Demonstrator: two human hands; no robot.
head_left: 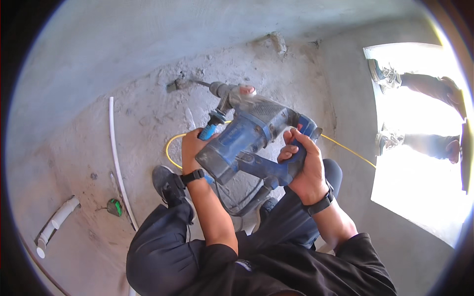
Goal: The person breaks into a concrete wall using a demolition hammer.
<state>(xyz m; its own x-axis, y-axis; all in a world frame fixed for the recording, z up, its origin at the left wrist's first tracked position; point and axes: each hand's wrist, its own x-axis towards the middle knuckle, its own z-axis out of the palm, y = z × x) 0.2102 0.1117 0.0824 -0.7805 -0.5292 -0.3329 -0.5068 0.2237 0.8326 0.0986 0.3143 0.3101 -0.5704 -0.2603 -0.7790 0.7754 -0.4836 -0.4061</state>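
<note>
A dusty blue rotary hammer (247, 132) is held across the middle of the view, its nose to the far left. My right hand (310, 170) wraps the rear handle, thumb on top and fingers curled around it. My left hand (191, 148) grips the light-blue side handle (208, 130); the motor housing hides part of its fingers. The steel bit (200, 83) reaches a chipped, broken spot (178, 84) where the rough concrete floor meets the wall. Whether its tip touches or has entered the concrete, I cannot tell.
A yellow cord (170, 148) runs behind the tool. Left lie a long white pipe (114, 143), a green-and-black tape measure (114, 207) and white pipe pieces (64, 213) in a slot. Another person's shoes (387, 74) stand in the bright opening at right. Concrete rubble (278, 42) lies farther back.
</note>
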